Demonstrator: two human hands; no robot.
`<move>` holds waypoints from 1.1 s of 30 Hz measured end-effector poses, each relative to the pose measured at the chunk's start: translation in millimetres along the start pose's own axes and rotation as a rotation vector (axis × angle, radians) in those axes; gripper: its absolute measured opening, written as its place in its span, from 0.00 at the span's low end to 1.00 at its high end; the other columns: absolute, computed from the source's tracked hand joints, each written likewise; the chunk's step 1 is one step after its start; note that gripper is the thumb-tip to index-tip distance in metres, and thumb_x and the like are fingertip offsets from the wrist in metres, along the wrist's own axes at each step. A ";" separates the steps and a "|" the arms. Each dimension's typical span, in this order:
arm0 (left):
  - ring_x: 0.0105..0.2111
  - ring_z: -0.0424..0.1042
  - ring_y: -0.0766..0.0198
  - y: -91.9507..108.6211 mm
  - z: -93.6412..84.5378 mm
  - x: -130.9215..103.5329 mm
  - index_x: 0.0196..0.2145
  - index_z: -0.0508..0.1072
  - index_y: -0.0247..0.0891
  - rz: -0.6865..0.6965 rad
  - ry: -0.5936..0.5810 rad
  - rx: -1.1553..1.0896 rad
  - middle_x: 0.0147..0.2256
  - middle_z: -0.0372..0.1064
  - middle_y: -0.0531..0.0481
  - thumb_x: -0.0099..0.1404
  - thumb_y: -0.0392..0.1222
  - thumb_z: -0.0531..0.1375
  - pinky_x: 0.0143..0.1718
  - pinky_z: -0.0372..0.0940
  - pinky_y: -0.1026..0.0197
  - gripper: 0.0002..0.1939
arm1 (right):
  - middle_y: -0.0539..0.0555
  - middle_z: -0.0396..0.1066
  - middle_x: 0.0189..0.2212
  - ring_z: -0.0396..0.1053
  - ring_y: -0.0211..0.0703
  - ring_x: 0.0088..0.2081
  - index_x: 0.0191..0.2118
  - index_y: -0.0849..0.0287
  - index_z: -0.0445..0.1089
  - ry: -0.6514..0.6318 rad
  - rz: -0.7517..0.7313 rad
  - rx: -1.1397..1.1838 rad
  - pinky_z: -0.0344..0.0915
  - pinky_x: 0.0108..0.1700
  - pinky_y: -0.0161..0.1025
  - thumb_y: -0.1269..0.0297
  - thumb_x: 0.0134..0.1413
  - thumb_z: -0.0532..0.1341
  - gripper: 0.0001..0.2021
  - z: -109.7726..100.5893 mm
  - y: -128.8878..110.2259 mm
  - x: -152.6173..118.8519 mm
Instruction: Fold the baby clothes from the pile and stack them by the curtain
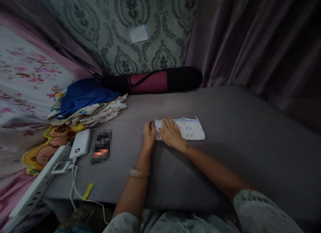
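Over grey bedding (240, 126), the cloth (192, 130) lay lengthwise left-to-right, right hand (171, 132) flat atop, left hand (149, 132) curled at its left end, grip unclear.

The right hand (172, 132) covers part of the folded cloth (192, 130), whose small printed marks cannot be made out. The fingertips of the left hand (149, 134) are too indistinct to show whether they grip it. Coarse pixels mask an object (101, 147) beside the power bank (81, 142). The left edge crops the floral curtain (32, 69); the bottom edge crops both sleeves (260, 209).
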State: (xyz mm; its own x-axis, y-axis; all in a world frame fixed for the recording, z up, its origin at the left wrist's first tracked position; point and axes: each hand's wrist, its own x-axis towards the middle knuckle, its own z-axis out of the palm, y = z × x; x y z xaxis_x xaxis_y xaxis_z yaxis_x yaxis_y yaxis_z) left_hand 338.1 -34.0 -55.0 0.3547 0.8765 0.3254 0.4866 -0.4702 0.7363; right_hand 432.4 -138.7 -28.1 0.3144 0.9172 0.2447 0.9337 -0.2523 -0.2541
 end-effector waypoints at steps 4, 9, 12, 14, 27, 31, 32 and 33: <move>0.46 0.72 0.57 5.6 1.2 -4.7 0.44 0.71 0.37 0.110 -0.027 0.057 0.42 0.73 0.41 0.67 0.36 0.50 0.51 0.64 0.54 0.12 | 0.67 0.52 0.65 0.47 0.56 0.67 0.64 0.75 0.56 -0.046 0.029 -0.023 0.42 0.66 0.51 0.58 0.66 0.43 0.30 -2.6 13.0 -5.9; 0.48 0.70 0.55 14.7 3.2 -14.6 0.45 0.70 0.36 0.298 -0.119 0.126 0.44 0.72 0.40 0.67 0.34 0.50 0.52 0.63 0.51 0.12 | 0.67 0.51 0.66 0.45 0.54 0.67 0.65 0.75 0.53 -0.043 0.057 -0.011 0.42 0.67 0.49 0.59 0.66 0.42 0.29 -13.8 26.9 -13.8; 0.55 0.66 0.52 19.9 4.3 -20.8 0.47 0.70 0.37 0.395 -0.201 0.193 0.49 0.71 0.40 0.67 0.33 0.51 0.58 0.57 0.45 0.13 | 0.67 0.50 0.66 0.44 0.54 0.68 0.65 0.76 0.53 -0.065 0.080 -0.032 0.40 0.67 0.49 0.59 0.66 0.42 0.30 -17.1 36.9 -18.7; 0.58 0.63 0.52 22.7 4.4 -23.6 0.47 0.70 0.38 0.443 -0.267 0.231 0.51 0.70 0.41 0.67 0.34 0.52 0.61 0.52 0.43 0.13 | 0.66 0.51 0.66 0.45 0.54 0.67 0.65 0.75 0.53 -0.114 0.061 -0.021 0.41 0.67 0.49 0.58 0.66 0.42 0.30 -17.8 43.7 -21.5; 0.58 0.62 0.54 29.6 0.5 -28.3 0.52 0.69 0.39 0.401 -0.350 0.374 0.57 0.64 0.41 0.69 0.39 0.51 0.61 0.54 0.45 0.15 | 0.66 0.47 0.67 0.42 0.53 0.68 0.66 0.74 0.51 -0.106 0.088 -0.026 0.42 0.67 0.50 0.51 0.66 0.36 0.34 -27.3 91.1 -39.3; 0.58 0.63 0.56 35.9 -1.3 -27.6 0.51 0.69 0.39 0.379 -0.356 0.433 0.57 0.65 0.42 0.70 0.40 0.50 0.60 0.54 0.48 0.15 | 0.66 0.48 0.67 0.42 0.55 0.68 0.66 0.74 0.52 -0.094 0.097 -0.097 0.40 0.67 0.52 0.52 0.66 0.37 0.34 -25.6 107.4 -46.3; 0.57 0.64 0.55 38.2 -1.7 -26.2 0.51 0.69 0.39 0.374 -0.357 0.458 0.56 0.65 0.42 0.70 0.40 0.49 0.60 0.55 0.49 0.15 | 0.66 0.48 0.67 0.43 0.55 0.68 0.66 0.73 0.52 -0.103 0.093 -0.100 0.40 0.67 0.52 0.52 0.66 0.38 0.34 -24.9 109.7 -46.9; 0.56 0.64 0.55 40.5 -2.0 -24.0 0.50 0.69 0.39 0.372 -0.361 0.485 0.55 0.66 0.42 0.71 0.41 0.49 0.59 0.55 0.49 0.15 | 0.66 0.48 0.67 0.43 0.56 0.68 0.66 0.73 0.52 -0.110 0.090 -0.099 0.41 0.67 0.53 0.52 0.66 0.38 0.33 -24.9 111.5 -46.6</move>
State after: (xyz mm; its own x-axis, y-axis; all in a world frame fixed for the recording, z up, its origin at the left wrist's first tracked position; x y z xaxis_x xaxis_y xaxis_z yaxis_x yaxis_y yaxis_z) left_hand 347.7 -73.9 -31.8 0.7680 0.5996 0.2250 0.5529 -0.7981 0.2396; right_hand 526.1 -217.2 -44.6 0.3818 0.9165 0.1194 0.9167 -0.3591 -0.1752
